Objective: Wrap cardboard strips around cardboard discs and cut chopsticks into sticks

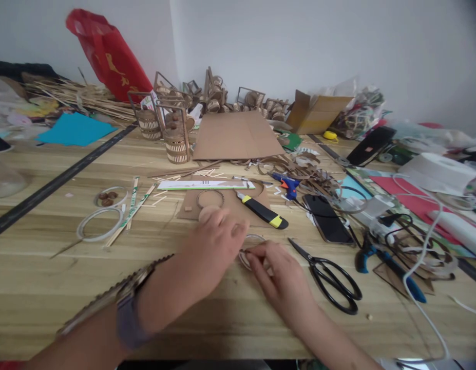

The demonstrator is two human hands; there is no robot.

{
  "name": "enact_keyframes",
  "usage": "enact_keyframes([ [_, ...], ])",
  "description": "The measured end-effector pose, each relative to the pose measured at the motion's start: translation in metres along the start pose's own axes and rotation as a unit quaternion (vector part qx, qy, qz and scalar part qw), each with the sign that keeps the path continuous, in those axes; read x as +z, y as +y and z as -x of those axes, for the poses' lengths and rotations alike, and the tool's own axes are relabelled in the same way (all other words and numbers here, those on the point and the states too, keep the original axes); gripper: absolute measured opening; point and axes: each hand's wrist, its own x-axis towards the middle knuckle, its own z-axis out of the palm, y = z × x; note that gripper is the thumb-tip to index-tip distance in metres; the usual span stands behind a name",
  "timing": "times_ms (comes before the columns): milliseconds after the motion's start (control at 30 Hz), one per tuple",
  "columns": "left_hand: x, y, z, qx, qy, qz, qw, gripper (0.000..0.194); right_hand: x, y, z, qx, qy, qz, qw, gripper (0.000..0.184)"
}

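Note:
My left hand (216, 244), with a band at the wrist, reaches over the cardboard piece in the middle of the table. Its fingers point down at a pale round disc (207, 211); motion blur and the back of the hand hide whether they grip it. Just beyond lies a thin dark ring (210, 191). My right hand (280, 270) is low over the wood, thumb and forefinger pinched on the edge of a small pale ring (255, 238). Near these lie a yellow-and-black utility knife (263, 210) and, right of my right hand, black scissors (330, 280).
Small slatted buckets in frames (176, 146) stand behind at left. A large cardboard sheet (238, 136) lies at the back. Rightward are a blue glue gun (287, 185), a phone (326, 218), blue-handled pliers (395, 267) and a white cable (411, 267). Coiled strip (101, 224) lies left.

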Motion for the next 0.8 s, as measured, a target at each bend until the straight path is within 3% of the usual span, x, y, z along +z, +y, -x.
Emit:
enact_keyframes([
  [133,-0.008,0.016,0.017,0.017,0.138,0.135,0.981,0.025,0.001,0.007,0.003,0.221,0.001,-0.167,0.961,0.034],
  [167,-0.005,0.019,0.023,0.013,0.154,0.169,0.973,0.022,0.001,0.007,0.002,0.251,0.003,-0.204,0.946,0.038],
  [233,0.005,0.022,0.031,-0.062,0.118,0.242,0.961,0.023,0.002,0.005,0.002,0.292,0.013,-0.260,0.921,0.045],
  [300,0.018,0.021,0.034,-0.162,0.062,0.355,0.919,0.030,0.006,0.002,0.002,0.314,0.015,-0.297,0.901,0.048],
  [367,0.029,0.018,0.032,-0.244,0.035,0.458,0.854,0.037,0.013,-0.003,0.004,0.326,0.012,-0.327,0.887,0.050],
  [467,0.039,0.016,0.025,-0.302,0.020,0.573,0.762,0.041,0.021,-0.012,0.009,0.322,-0.005,-0.346,0.882,0.050],
  [567,0.042,0.014,0.020,-0.312,0.017,0.616,0.723,0.041,0.013,-0.011,0.018,0.283,-0.046,-0.285,0.915,0.045],
  [700,0.044,0.006,0.020,-0.296,-0.003,0.621,0.726,0.045,-0.030,0.029,0.041,0.189,-0.090,-0.036,0.977,0.031],
  [800,0.048,-0.001,0.022,-0.285,-0.017,0.647,0.707,0.053,-0.062,0.077,0.068,0.192,-0.070,0.188,0.961,0.034],
])
